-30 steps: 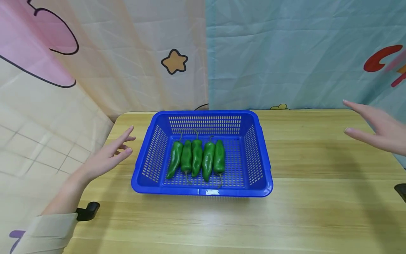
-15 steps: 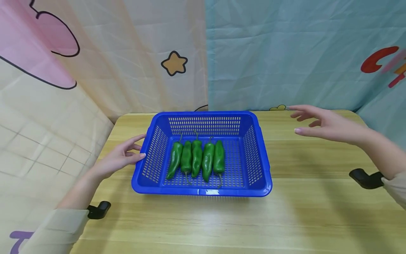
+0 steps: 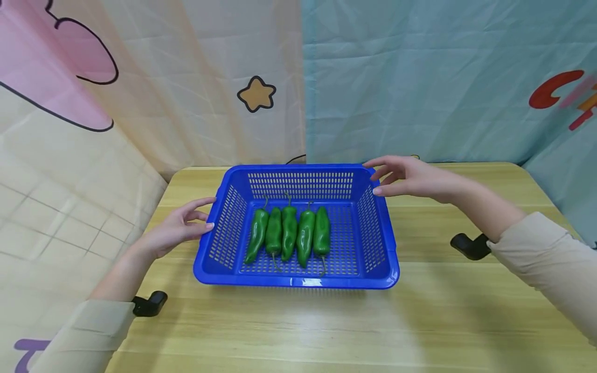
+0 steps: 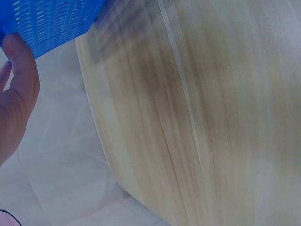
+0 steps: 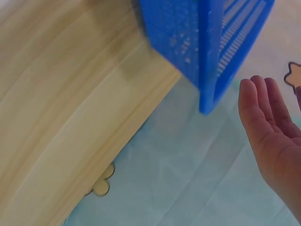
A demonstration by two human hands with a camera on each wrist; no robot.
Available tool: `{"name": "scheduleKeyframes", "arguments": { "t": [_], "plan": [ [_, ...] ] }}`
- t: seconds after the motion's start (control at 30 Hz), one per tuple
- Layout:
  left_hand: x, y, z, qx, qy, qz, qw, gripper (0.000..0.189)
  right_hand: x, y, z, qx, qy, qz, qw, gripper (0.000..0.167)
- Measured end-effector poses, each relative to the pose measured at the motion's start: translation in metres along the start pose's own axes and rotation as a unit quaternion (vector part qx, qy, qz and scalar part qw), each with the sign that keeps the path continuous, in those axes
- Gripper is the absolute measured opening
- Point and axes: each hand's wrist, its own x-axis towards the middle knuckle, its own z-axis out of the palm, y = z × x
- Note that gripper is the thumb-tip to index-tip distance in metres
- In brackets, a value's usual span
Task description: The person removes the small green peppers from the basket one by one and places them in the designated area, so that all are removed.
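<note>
A blue plastic basket [image 3: 298, 281] with slotted walls sits on the wooden table. Inside it, several long green peppers [image 3: 289, 233] lie side by side, toward the left half, some with stems pointing back and some forward. My left hand [image 3: 174, 228] grips the basket's left rim, thumb on the rim and fingers at its outer side; in the left wrist view the hand [image 4: 19, 89] meets the basket's edge. My right hand [image 3: 410, 178] hovers at the back right corner, fingertips overlapping the rim in the head view. In the right wrist view its fingers [image 5: 249, 101] stand apart from the basket [image 5: 209, 56].
The light wooden table [image 3: 298, 331] extends in front of the basket and to its right. Printed curtains [image 3: 396, 77] hang behind the table and along the left side. Each wrist carries a black mount [image 3: 468, 247].
My left hand has come right from beside the basket to its left rim. The right hand has swept left from the far right to the back right corner. Basket and peppers stay put.
</note>
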Motion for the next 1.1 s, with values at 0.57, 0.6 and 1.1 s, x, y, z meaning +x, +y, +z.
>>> {"name": "scheduleKeyframes", "arguments": {
  "t": [0.57,0.6,1.1],
  "plan": [
    [0.0,-0.001,0.001,-0.062,-0.017,-0.024,0.9977,0.069,0.055,-0.012,0.038,0.116,-0.068,0.042,0.9901,0.057],
    [0.0,0.0,0.001,-0.061,-0.016,-0.026,0.9976,0.068,0.058,-0.013,0.039,0.126,-0.066,0.048,0.9887,0.056],
    [-0.001,0.006,0.0,-0.031,-0.012,-0.027,0.9991,0.068,0.086,-0.024,0.07,0.212,-0.041,0.16,0.9631,0.054]
  ]
}}
